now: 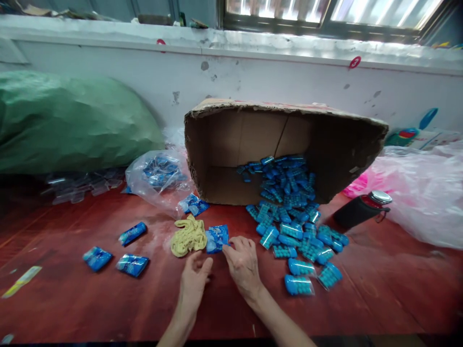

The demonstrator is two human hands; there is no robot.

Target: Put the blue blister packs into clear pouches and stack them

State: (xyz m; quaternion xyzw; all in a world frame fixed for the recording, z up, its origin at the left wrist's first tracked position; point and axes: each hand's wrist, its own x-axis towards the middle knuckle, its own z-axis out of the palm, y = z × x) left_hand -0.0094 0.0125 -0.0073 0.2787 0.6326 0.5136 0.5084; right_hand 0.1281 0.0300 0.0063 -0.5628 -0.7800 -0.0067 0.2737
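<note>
A flat, shiny blue printed packet (217, 238) lies in front of me. The fingertips of my right hand (244, 262) close on its lower right corner. Just left of it, my left hand (194, 277) hovers near the packet with thumb and fingers apart, holding nothing. Beside the packet is a crumpled yellow-green cloth (188, 236). To the right, small clear-and-blue containers with turquoise beads (291, 231) spill from a tipped cardboard box (224, 185). Filled blue packets (132, 266) lie to the left.
Behind the cloth sits a clear plastic bag (159, 180) of blue packets. A black bottle (356, 210) leans by the box. A green sack (72, 125) and pale plastic sheeting (427, 193) flank the red table (126, 308). A yellow-handled cutter (23, 281) lies far left.
</note>
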